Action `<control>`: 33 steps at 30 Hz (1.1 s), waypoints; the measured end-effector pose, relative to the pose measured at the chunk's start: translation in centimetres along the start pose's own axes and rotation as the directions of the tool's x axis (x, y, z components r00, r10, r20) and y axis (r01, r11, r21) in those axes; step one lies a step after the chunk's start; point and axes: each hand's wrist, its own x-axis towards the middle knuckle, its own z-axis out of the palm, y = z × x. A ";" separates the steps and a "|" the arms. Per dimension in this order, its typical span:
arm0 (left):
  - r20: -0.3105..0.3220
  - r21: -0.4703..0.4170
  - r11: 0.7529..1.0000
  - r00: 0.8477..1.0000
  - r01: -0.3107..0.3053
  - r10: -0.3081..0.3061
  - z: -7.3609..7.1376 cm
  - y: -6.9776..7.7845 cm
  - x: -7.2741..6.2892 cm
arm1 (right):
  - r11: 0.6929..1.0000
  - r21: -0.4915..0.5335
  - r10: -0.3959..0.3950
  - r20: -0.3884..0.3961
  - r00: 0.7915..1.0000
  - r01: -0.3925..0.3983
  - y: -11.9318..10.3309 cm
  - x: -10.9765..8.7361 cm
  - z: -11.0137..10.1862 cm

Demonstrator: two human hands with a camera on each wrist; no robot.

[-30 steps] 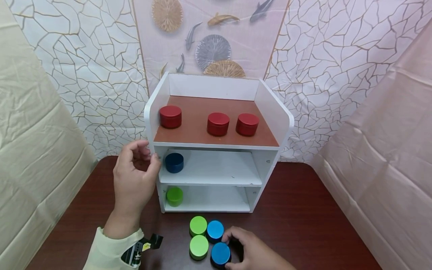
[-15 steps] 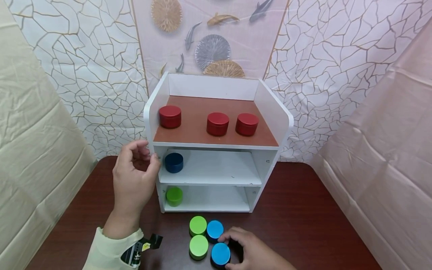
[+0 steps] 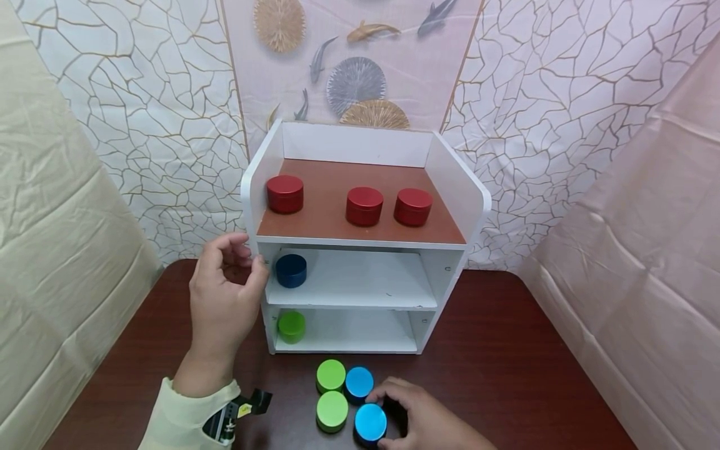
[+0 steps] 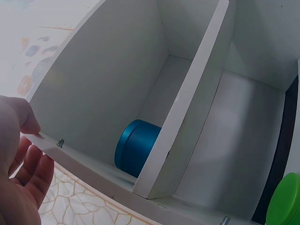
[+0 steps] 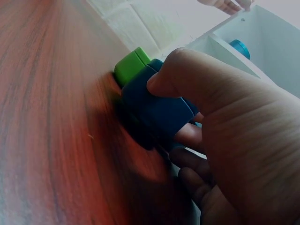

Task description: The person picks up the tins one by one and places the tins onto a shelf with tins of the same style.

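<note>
My right hand (image 3: 430, 417) pinches the nearer blue round tin (image 3: 370, 422) between thumb and fingers, low over the table. In the right wrist view its thumb lies along the side of that tin (image 5: 157, 105). Just beyond stands another blue tin (image 3: 359, 384), with two green tins (image 3: 330, 409) to the left. My left hand (image 3: 225, 300) holds the left side panel of the white shelf unit (image 3: 351, 308); in the left wrist view the thumb is at the panel's front edge and the other fingers are outside it.
Three red tins (image 3: 364, 207) stand on the brown top shelf. A dark blue tin (image 3: 290, 271) sits at the left of the middle shelf, a green tin (image 3: 291, 327) at the left of the bottom one. Patterned cloth (image 3: 562, 94) hangs behind the dark wooden table (image 3: 523, 375).
The nearer blue tin has shifted very slightly to the right in my right hand. My left hand keeps its place at the shelf unit.
</note>
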 end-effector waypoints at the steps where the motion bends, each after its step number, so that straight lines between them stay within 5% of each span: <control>1: 0.000 -0.001 1.000 1.000 -0.001 0.001 0.0 0.0 0.0 | 1.000 -0.004 0.011 -0.002 1.000 -0.011 0.0 0.0 -0.1; 6: 0.000 -0.004 1.000 1.000 -0.001 0.001 0.1 0.0 0.0 | 0.999 -0.008 0.050 -0.018 0.999 -0.050 -0.1 -0.2 -0.5; 20: -0.002 0.000 1.000 1.000 0.000 0.000 0.1 0.0 0.0 | 0.998 -0.070 -0.013 -0.107 0.994 0.006 -0.5 -0.5 -1.1; 29: 0.003 0.004 1.000 1.000 0.005 -0.005 0.0 0.1 0.0 | 0.979 -0.142 -0.178 -0.210 0.961 0.150 -0.8 -0.6 -1.3; 33: 0.000 0.002 1.000 1.000 0.001 -0.001 0.0 0.0 0.1 | 0.978 -0.149 -0.180 -0.227 0.957 0.149 -0.9 -0.6 -1.7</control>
